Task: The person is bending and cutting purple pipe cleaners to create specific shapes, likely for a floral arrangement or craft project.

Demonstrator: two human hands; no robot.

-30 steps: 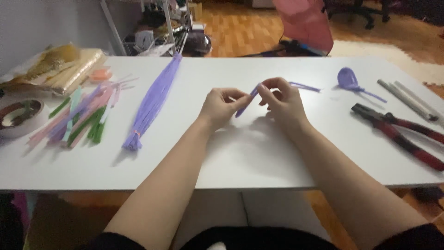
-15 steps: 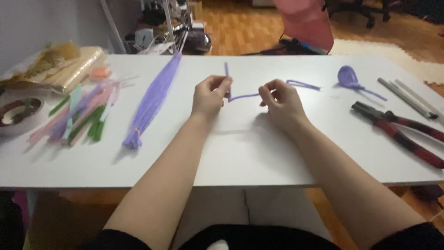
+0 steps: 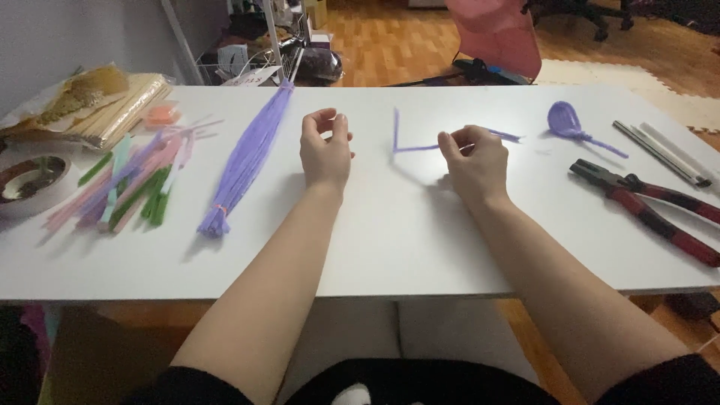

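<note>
Toward the tabletop's (image 3: 390,240) far edge, my right hand (image 3: 474,161) pinches the bent purple pipe cleaner (image 3: 409,147) while my left hand (image 3: 326,150), fingers loosely curled, holds nothing.

The scene is lit evenly and rather dimly, with a cool cast on the white table (image 3: 390,240) and warmer light on the wooden floor (image 3: 390,37) at the upper centre of the frame. Soft shadows are thrown toward the lower left of the forearms and under the right hand (image 3: 472,161). No harsh glare is seen. Slight softness is noted throughout, and the table's edges are bowed by wide-angle distortion near the corners.
</note>
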